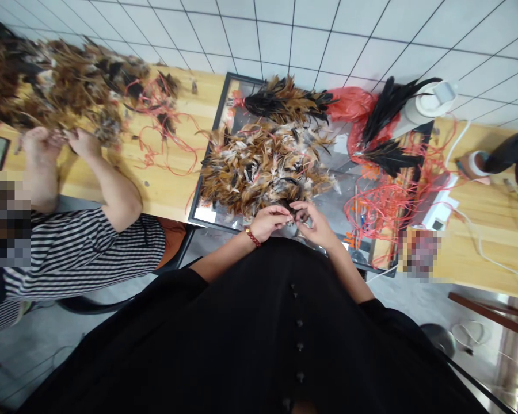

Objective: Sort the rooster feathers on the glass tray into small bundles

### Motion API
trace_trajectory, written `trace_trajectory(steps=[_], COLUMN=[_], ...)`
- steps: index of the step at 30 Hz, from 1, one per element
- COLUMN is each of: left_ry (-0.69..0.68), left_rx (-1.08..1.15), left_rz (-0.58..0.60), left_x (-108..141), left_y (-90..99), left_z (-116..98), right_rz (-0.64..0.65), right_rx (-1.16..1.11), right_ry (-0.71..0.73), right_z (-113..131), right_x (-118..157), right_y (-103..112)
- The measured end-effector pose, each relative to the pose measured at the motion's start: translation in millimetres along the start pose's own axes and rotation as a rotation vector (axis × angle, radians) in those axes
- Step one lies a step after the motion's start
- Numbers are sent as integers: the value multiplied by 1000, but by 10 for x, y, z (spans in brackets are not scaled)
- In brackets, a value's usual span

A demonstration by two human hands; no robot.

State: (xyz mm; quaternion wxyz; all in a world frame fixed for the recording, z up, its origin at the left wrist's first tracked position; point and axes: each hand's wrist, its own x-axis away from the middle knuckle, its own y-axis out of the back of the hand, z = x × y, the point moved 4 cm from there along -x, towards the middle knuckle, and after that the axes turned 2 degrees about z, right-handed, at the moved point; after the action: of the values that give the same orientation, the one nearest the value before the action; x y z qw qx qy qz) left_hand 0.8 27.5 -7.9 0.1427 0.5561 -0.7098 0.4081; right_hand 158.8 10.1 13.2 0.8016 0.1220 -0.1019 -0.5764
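Two bare hands met at the near edge of a black-framed panel [334, 214] on a wooden workbench [162, 192], as I watched from afar through the head camera. On the left hand [266, 223], above a red beaded bracelet [253, 237], fingertips and thumb were drawn close together; the right hand [314, 225] curled just beside it, its fingers partly bent. What lay between the fingertips was too small and blurred for me to make out, and I could not tell whether either hand pinched a feather.

A broad pile of brown and white feathers [263, 164] spread across the panel directly beyond the hands, its near edge close to the fingers. Behind the pile, I saw a dark bundle of feathers [280, 103] lying next to a red plastic bag [353, 106]. Long black feathers [382, 109] leaned beside a white device [434, 103], and a tangle of red string [382, 201] covered the panel's right side.

To the left, a co-worker in a striped garment [95, 253] worked at the same bench, both hands brought near each other beside a second feather heap [77, 75]. More red string [164, 144] trailed over the wood between the two work areas.
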Motion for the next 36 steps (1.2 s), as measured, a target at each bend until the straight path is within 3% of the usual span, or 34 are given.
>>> trace_trajectory(steps=[4,10,16,19,23,27,32,36], left_ry=[-293,-455,-772,-840,-814,-727,-343,-60], left_rx=[-263,-501,-741,-794,-772,-849,-699,-492], left_rz=[-57,-244,-198,-178,-173,-181,-108,-77], left_x=[7,-58,48,87,53,-7,-84,-83], left_y=[21,162,144,123,146,219,295,254], left_z=[-86,-31,-43,-47,-51,-53,25,43], right_rz=[-15,-70,-83,-64,-65,-202,-313,-262], right_rx=[-41,-35,-110,-142,-178,54,225,248], right_ry=[-70,-77,-251,-280,-352,-165,-79,-90], right_z=[-141,-189,-262,-272,-288,-214,-211,-211], right_x=[7,-3,-66,-108,-113,-81,-15,-4], right_y=[-165,-284,-273,-283,-280,-191,-151,-170])
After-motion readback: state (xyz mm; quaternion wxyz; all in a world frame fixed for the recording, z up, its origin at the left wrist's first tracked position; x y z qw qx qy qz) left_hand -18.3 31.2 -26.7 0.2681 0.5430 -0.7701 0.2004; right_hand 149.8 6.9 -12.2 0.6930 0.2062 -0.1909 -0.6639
